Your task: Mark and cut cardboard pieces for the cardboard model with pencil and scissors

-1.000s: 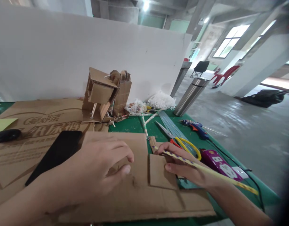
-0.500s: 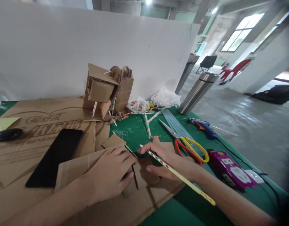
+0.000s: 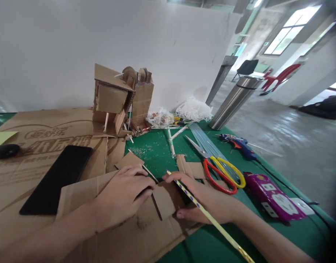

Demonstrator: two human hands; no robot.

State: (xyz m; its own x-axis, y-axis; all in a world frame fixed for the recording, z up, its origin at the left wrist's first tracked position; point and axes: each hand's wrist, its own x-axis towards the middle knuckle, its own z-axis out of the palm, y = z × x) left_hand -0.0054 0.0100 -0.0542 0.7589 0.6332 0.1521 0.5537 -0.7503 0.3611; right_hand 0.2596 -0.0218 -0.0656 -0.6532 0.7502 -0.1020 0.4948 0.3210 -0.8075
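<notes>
While daylight is coming through tall windows at the far right onto a glossy grey concrete floor, a green felt-like desk [image 3: 162, 149] is carrying the work in front of a plain white partition wall. Large flattened brown corrugated sheets with printed lettering are covering the desk's left half, and a smooth black phone [image 3: 56, 179] is lying on them. At the back a boxy cardboard model [image 3: 121, 102] with thin sticks poking out is standing upright, with crumpled plastic bags and white netting just beside it. A tall brushed-steel flask [image 3: 235, 102] is standing at the desk's far edge. Scissors [image 3: 217, 168] with red and yellow loop handles are lying open near a blue glue gun [image 3: 237, 142] and a glossy purple power strip [image 3: 272, 197].

Nearest the camera, the left hand [image 3: 124, 195] is pressing flat, fingers spread, on a notched cardboard sheet [image 3: 146, 223]. The right hand [image 3: 203, 199] is resting on the same sheet close beside it, closed around a slim yellow pencil [image 3: 209, 217] with purple dots, which is slanting toward the lower right.
</notes>
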